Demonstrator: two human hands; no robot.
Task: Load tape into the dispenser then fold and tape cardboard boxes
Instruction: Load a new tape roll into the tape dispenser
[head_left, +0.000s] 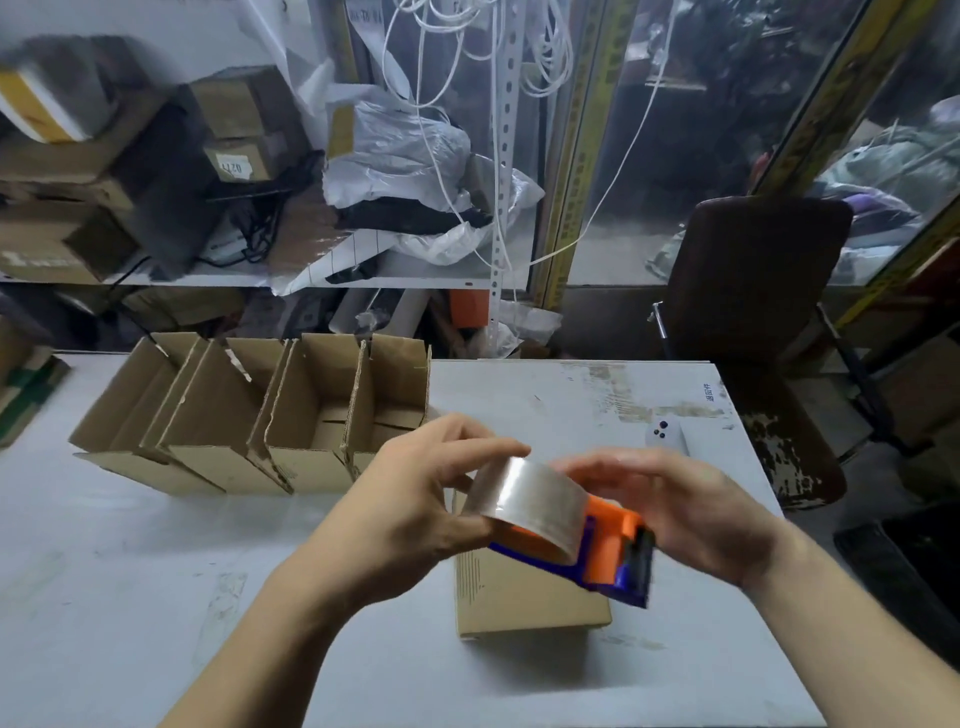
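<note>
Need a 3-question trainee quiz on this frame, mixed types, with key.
1. True or false: the tape roll already sits on the dispenser.
2. Which hand grips the roll? A) left hand B) right hand
3. What lies on the table directly below the dispenser?

Key:
1. True.
2. A; the right hand is at the dispenser's far side, fingers over the top.
3. A closed cardboard box; the open boxes stand further back to the left.
</note>
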